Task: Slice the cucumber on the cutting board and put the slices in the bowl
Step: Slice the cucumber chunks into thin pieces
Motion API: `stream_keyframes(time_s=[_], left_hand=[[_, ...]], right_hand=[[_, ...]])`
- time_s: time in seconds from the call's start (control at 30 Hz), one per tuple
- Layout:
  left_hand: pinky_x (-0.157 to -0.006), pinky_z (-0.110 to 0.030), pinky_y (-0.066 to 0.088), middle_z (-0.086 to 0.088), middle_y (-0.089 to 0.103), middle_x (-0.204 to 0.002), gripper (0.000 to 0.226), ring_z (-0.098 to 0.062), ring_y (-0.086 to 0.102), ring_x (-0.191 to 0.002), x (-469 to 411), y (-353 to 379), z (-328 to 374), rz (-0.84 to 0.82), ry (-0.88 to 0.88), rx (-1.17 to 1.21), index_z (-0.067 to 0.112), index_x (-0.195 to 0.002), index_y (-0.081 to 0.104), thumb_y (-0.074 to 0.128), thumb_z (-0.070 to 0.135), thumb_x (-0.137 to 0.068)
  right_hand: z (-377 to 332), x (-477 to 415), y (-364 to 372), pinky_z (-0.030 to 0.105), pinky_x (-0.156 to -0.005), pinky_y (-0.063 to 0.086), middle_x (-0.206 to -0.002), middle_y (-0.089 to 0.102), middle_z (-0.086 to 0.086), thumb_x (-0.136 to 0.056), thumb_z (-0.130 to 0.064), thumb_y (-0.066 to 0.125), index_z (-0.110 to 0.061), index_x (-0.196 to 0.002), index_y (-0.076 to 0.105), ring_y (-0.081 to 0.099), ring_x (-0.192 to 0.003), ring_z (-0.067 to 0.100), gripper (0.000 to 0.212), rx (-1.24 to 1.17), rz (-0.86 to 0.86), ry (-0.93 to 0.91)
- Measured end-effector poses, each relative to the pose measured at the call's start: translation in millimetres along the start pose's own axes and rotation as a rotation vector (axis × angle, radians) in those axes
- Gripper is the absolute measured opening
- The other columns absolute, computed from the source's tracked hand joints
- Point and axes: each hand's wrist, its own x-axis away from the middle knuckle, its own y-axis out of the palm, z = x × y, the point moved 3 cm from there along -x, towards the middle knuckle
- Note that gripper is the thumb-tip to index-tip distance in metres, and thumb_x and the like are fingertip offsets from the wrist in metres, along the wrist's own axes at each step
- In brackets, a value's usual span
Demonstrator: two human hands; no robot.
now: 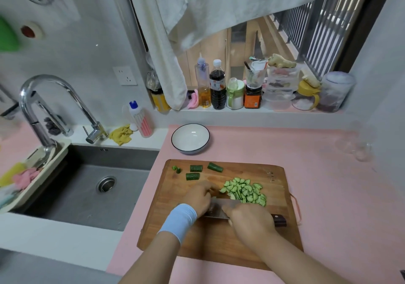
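A wooden cutting board (pixel 274 224) lies on the pink counter. A heap of thin cucumber slices (pixel 245 191) sits at its middle. Three short cucumber chunks (pixel 195 168) and a small end piece (pixel 176 169) lie near its far left corner. My right hand (pixel 249 222) grips the dark handle of a cleaver (pixel 219 209), whose blade stands just left of the slices. My left hand (pixel 200 196), with a blue wristband, curls its fingers down beside the blade; what it holds is hidden. A white bowl (pixel 190 138) with a dark rim stands beyond the board, with nothing in it.
A steel sink (pixel 92 187) with a tall tap (pixel 43 108) lies to the left. Bottles and jars (pixel 241 90) crowd the window ledge behind. A clear glass (pixel 359 150) stands on the counter at far right. A cloth hangs over the ledge.
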Motion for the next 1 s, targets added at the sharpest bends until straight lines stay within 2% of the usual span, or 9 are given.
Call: stream_keyframes(time_s=[0.13,0.3,0.43,0.5,0.6,0.67,0.73,0.87,1.0], left_hand=[[-0.081,-0.021,0.044,0.006,0.066,-0.101,0.036,-0.013,0.058,-0.092,1.5,-13.5,-14.4,0.04,-0.155,-0.106,0.026,-0.083,0.067,0.04,0.002,-0.084],[-0.089,-0.016,0.037,0.01,0.064,-0.119,0.047,-0.012,0.055,-0.105,-1.7,-14.0,-15.6,-0.006,-0.147,0.045,0.033,-0.104,0.068,0.039,0.0,-0.09],[-0.09,-0.02,0.039,0.008,0.063,-0.105,0.041,-0.018,0.058,-0.104,9.6,-53.5,-32.6,0.597,-0.075,0.143,0.018,-0.1,0.07,0.042,-0.007,-0.084],[-0.091,-0.027,0.041,0.001,0.062,-0.105,0.035,-0.025,0.058,-0.103,17.6,-60.8,-57.6,0.729,-0.203,0.211,0.016,-0.097,0.069,0.044,-0.004,-0.082],[-0.097,-0.032,0.042,-0.005,0.059,-0.117,0.028,-0.027,0.056,-0.106,16.9,-42.3,-80.0,0.452,-0.309,-0.006,0.021,-0.113,0.061,0.055,0.018,-0.086],[-0.103,-0.029,0.039,-0.001,0.052,-0.127,0.049,-0.023,0.053,-0.114,14.5,-17.2,-83.3,0.16,-0.307,-0.118,0.025,-0.123,0.054,0.07,0.04,-0.079],[-0.104,-0.027,0.037,-0.001,0.042,-0.133,0.071,-0.022,0.049,-0.121,11.9,6.7,-82.4,0.01,-0.273,-0.206,0.023,-0.133,0.047,0.077,0.047,-0.072],[-0.102,-0.027,0.04,-0.006,0.04,-0.134,0.051,-0.024,0.052,-0.115,-4.5,22.3,-73.0,0.039,-0.274,-0.183,0.017,-0.128,0.052,0.07,0.026,-0.081],[-0.102,-0.026,0.042,-0.005,0.047,-0.13,0.046,-0.021,0.056,-0.112,-25.7,33.8,-54.2,-0.025,-0.275,-0.139,0.014,-0.126,0.055,0.07,0.018,-0.083]], right_hand=[[1.1,-2.2,4.9,0.033,-0.061,0.04,-0.101,0.067,0.006,-0.098,-0.009,0.047,-0.019,-0.124,0.054,0.066,-0.088,0.03,0.028,-0.023,-0.002,-0.007],[-2.2,-3.7,-0.6,0.031,-0.051,0.032,-0.101,0.067,0.005,-0.1,-0.012,0.046,-0.02,-0.12,0.056,0.065,-0.089,0.031,0.024,-0.044,-0.004,-0.013],[3.4,-4.7,-1.7,0.028,-0.052,0.04,-0.093,0.068,-0.005,-0.1,-0.024,0.044,-0.031,-0.118,0.063,0.065,-0.082,0.021,0.027,-0.237,0.027,0.151],[5.5,-7.2,0.9,0.026,-0.048,0.042,-0.081,0.067,-0.01,-0.1,-0.028,0.045,-0.039,-0.121,0.066,0.061,-0.068,0.01,0.031,-0.435,0.037,0.263],[4.2,-15.1,9.4,0.021,-0.041,0.033,-0.061,0.062,-0.008,-0.1,-0.028,0.048,-0.037,-0.117,0.07,0.051,-0.046,0.005,0.029,-0.73,0.042,0.416],[2.1,-18.4,13.0,0.022,-0.04,0.033,-0.052,0.058,-0.007,-0.1,-0.027,0.051,-0.034,-0.108,0.074,0.049,-0.041,0.006,0.025,-0.833,0.059,0.477],[0.1,-19.1,17.2,0.024,-0.041,0.034,-0.05,0.058,-0.007,-0.098,-0.026,0.052,-0.033,-0.094,0.074,0.049,-0.041,0.006,0.024,-0.891,0.074,0.521],[-0.7,-15.7,25.8,0.027,-0.046,0.034,-0.05,0.056,-0.007,-0.097,-0.026,0.052,-0.027,-0.081,0.07,0.048,-0.044,0.008,0.024,-0.925,0.092,0.584],[-1.1,-5.5,27.7,0.028,-0.05,0.036,-0.053,0.057,-0.009,-0.097,-0.026,0.053,-0.036,-0.072,0.063,0.051,-0.047,0.009,0.029,-0.94,0.147,0.617]])
